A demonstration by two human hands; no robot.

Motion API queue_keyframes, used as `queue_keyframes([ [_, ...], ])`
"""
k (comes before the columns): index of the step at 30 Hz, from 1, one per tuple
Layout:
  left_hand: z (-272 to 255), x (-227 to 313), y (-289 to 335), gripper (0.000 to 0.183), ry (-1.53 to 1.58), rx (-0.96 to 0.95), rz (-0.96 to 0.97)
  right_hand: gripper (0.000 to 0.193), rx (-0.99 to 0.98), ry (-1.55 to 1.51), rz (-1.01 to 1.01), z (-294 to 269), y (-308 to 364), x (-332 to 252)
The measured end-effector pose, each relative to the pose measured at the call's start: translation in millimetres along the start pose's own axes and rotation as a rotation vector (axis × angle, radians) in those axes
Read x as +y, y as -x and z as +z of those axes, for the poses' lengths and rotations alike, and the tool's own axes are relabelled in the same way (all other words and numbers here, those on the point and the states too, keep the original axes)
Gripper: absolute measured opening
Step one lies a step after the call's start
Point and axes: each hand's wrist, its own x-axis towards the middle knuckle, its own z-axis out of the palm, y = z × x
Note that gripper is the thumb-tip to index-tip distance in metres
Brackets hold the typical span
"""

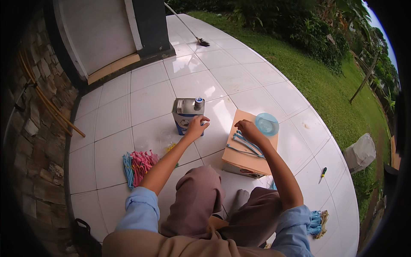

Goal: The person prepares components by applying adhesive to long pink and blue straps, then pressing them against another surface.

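Observation:
My left hand [197, 127] is raised in front of a rectangular metal can [181, 112] with a blue label and a capped spout. Its fingers are apart and hold nothing I can see. Over a cardboard box [233, 162], my right hand [251, 130] has its fingers bent and pressed together; whatever they may hold is hidden. Several thin blue strips [242, 150] lie on the box top below that hand. Beside it, at the box's far right corner, sits a translucent blue bowl [267, 124].
Bundles of pink strips [143, 163] and blue strips [128, 167] lie left of my left forearm. Another blue and tan bundle [316, 224] is by my right elbow. A screwdriver [323, 173] lies at right, near a white sack [360, 152]. A broom [201, 42] stands far off.

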Motion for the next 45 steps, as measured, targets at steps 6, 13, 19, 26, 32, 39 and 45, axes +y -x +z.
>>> queue_keyframes([
  [6, -42, -81, -26, 0.041, -0.280, 0.362, -0.139, 0.098, -0.120, 0.044, -0.137, 94, -130, -14],
  [13, -24, -116, -58, 0.051, -0.438, 0.476, -0.155, 0.126, -0.177, 0.377, -0.263, 141, -210, -2],
  [19, -28, -113, -61, 0.046, -0.508, 0.362, -0.262, 0.114, -0.130, 0.380, -0.404, 134, -210, -1],
  [26, -1, -66, -24, 0.045, -0.536, 0.235, -0.293, 0.110, -0.221, 0.372, -0.392, 114, -151, 6],
  [32, 20, -41, 26, 0.046, -0.485, 0.300, -0.308, 0.099, -0.213, 0.244, -0.497, 107, -99, 6],
  [39, 33, -26, 28, 0.046, -0.767, 0.254, -0.059, 0.040, -0.080, 0.196, -0.124, 102, -93, -7],
  [45, 46, -35, 22, 0.043, -0.749, 0.251, 0.061, 0.033, -0.072, 0.368, -0.612, 86, -91, 15],
])
